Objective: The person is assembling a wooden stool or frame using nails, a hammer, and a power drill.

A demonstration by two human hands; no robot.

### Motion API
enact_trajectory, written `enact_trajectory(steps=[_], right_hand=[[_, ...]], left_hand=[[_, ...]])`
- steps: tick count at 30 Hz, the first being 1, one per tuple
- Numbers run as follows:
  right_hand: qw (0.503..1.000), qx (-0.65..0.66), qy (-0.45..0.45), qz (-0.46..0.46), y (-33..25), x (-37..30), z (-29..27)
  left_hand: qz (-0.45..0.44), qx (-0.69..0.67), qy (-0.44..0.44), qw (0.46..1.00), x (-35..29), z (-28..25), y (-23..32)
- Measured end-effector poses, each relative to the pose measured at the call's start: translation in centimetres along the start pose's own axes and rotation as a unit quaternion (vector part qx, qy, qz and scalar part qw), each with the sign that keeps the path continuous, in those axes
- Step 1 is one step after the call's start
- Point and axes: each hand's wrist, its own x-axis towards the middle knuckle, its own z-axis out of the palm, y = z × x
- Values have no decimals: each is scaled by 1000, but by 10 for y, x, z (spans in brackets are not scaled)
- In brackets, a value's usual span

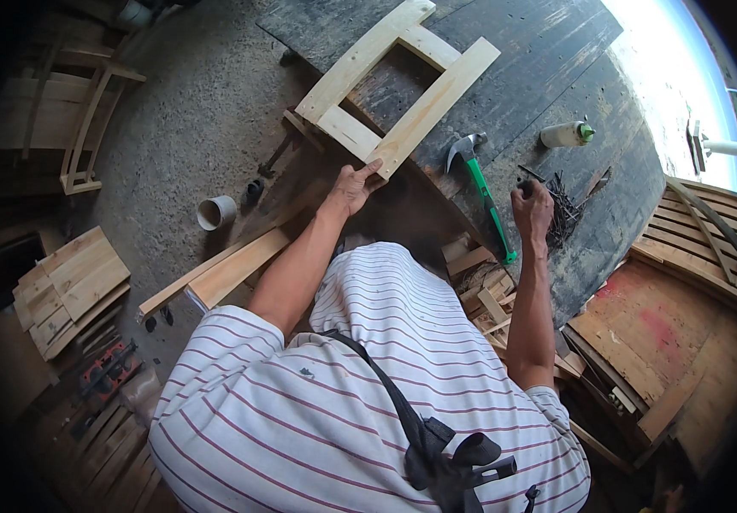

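Note:
A pale wooden frame (424, 111) of two long rails joined by two crosspieces lies tilted across the workbench and over its near edge. My left hand (356, 186) is closed round the near end of its right rail, one finger stretched along the wood. To the right, my right hand (533, 208) is curled shut beside a heap of dark nails (567, 205). Whatever its fingers hold is too small or hidden to make out. Between the frame and my right hand rests a claw hammer (481, 184) with a green handle, its head pointing away from me.
A bottle with a green cap (567, 134) lies on the dark workbench (522, 77). Wood offcuts (492, 299) are piled below its near edge. Long boards (236, 269) and a white cup (215, 213) are at left. Stacked planks (73, 286) stand farther left, a slatted wooden piece (698, 231) at right.

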Motion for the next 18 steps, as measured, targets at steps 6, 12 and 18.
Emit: enact_trajectory(steps=[6, 12, 18], right_hand=[[933, 343, -98, -40, -120, -24, 53], [916, 365, -136, -94, -163, -39, 101], [933, 309, -119, -142, -174, -38, 102]], left_hand=[[1, 39, 3, 999, 4, 1, 1], [5, 86, -12, 996, 0, 4, 10], [5, 90, -2, 996, 0, 6, 9]])
